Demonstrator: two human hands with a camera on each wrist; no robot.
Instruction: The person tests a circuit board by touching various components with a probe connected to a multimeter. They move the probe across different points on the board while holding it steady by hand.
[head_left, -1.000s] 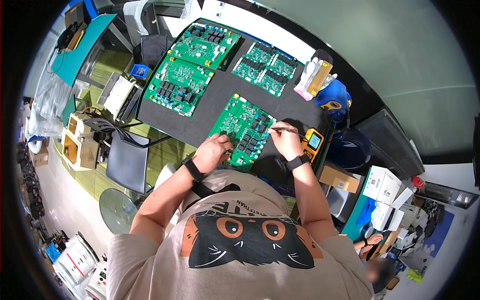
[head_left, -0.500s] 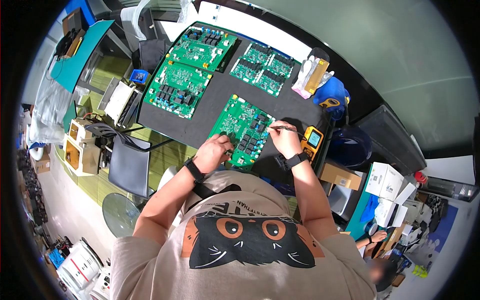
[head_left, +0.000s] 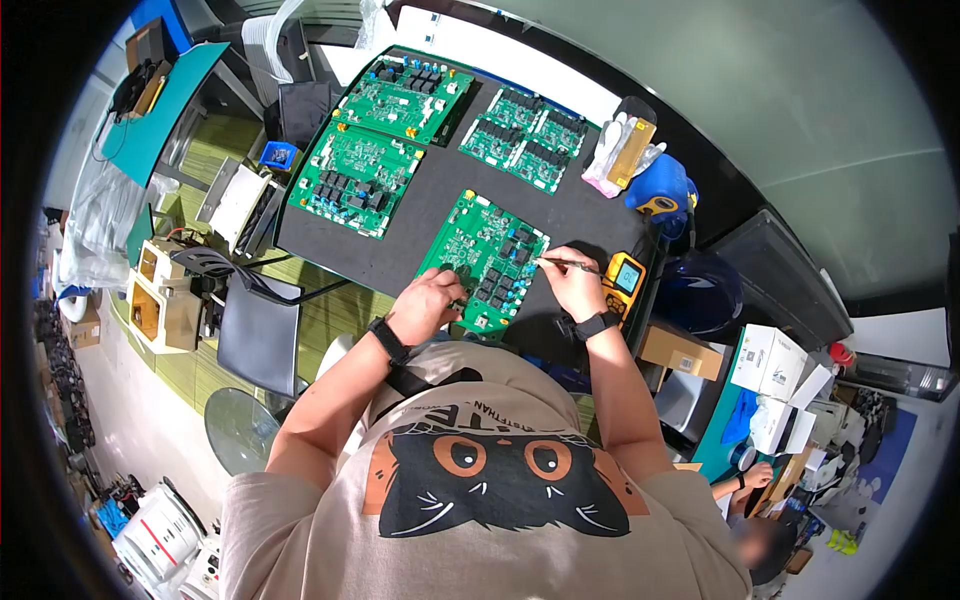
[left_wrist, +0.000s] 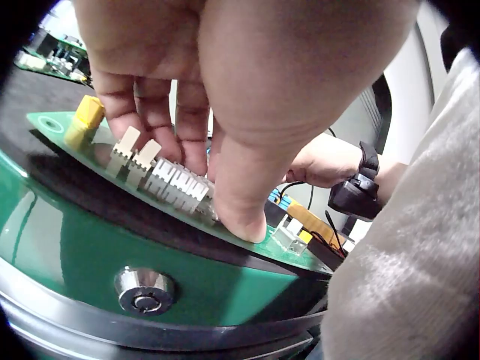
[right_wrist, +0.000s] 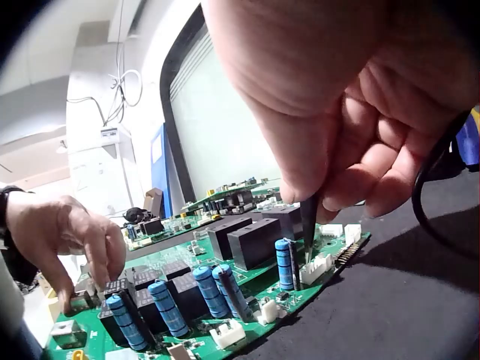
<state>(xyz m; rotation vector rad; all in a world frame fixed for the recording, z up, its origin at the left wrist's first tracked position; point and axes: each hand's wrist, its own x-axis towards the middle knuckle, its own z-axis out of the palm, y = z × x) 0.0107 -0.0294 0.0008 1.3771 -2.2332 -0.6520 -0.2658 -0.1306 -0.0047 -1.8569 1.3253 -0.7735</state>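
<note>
A green circuit board [head_left: 462, 228] lies on the dark mat in front of the person. My left hand [head_left: 428, 302] rests at its near left edge; in the left wrist view the thumb [left_wrist: 241, 214] presses by the edge, with fingers beyond a row of white connectors [left_wrist: 176, 184]. My right hand [head_left: 578, 290] pinches a black test probe [right_wrist: 309, 217] over the board's right edge. Its tip points down at a white connector [right_wrist: 316, 268], close to blue cylindrical components [right_wrist: 285, 264] and black relays [right_wrist: 255, 241]. An orange multimeter [head_left: 627, 277] lies just right of the right hand.
Two large green boards [head_left: 362, 165] lie at the back left of the mat [head_left: 345, 255]. Several smaller boards [head_left: 545, 130] are grouped behind. Gloves with a yellow-brown box [head_left: 632, 155] and a blue object [head_left: 662, 185] stand at the back right. A black cable [right_wrist: 420, 202] loops beside my right hand.
The head view has shifted slightly since the first frame. The probe in my right hand has moved slightly at the board's right edge; the left hand has stayed in place.
</note>
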